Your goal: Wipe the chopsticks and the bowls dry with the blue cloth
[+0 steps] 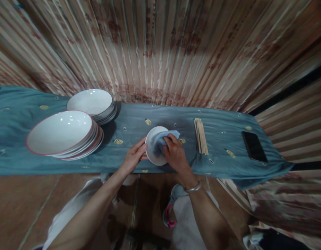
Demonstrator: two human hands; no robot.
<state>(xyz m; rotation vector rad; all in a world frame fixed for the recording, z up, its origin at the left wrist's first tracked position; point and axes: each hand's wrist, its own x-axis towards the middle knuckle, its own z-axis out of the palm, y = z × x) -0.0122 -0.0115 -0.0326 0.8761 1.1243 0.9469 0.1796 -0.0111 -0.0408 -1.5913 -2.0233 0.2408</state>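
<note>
A small white bowl (151, 141) is held over the front middle of the cloth-covered table. My left hand (135, 155) grips its left rim, the thumb on the near side and the fingers partly hidden behind it. Bunched in my right hand (175, 152) is a light blue cloth (162, 138), pressed against the inside of the bowl. One end of the cloth sticks out past the bowl's right rim. Whether the bowl touches the table, I cannot tell.
Left on the blue-green tablecloth (134, 118) stand a stack of red-rimmed plates (60, 133) and, behind it, a stack of white bowls (91, 100). Right of my hands lie a bundle of chopsticks (201, 137) and a black phone (254, 146). A pleated curtain (160, 52) hangs behind the table.
</note>
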